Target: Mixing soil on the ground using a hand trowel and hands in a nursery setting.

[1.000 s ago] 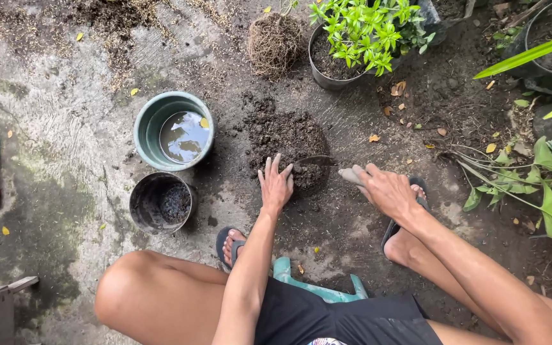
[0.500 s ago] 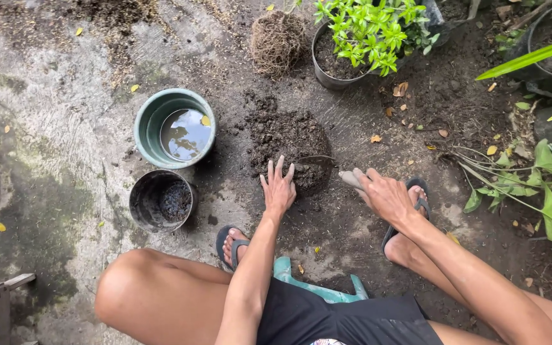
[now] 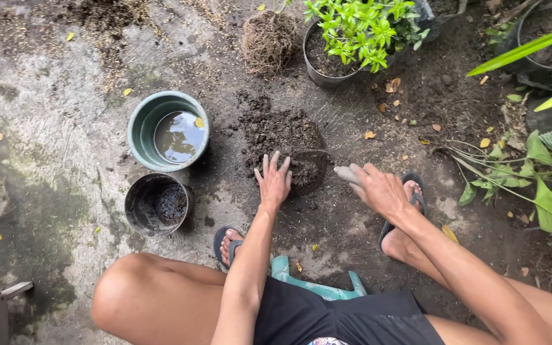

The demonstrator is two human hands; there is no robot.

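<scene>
Lying between both hands, soil pile [image 3: 282,137]; left hand [image 3: 274,182] flat on it; right hand [image 3: 381,190] grips trowel [image 3: 327,167].

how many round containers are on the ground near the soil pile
3: a green pot holding water left of the soil pile, a dark pot below it, and a planted pot above. More may sit beyond the frame's top right.

No packages out here, no labels, no signs, no screens anywhere in the head view.
</scene>
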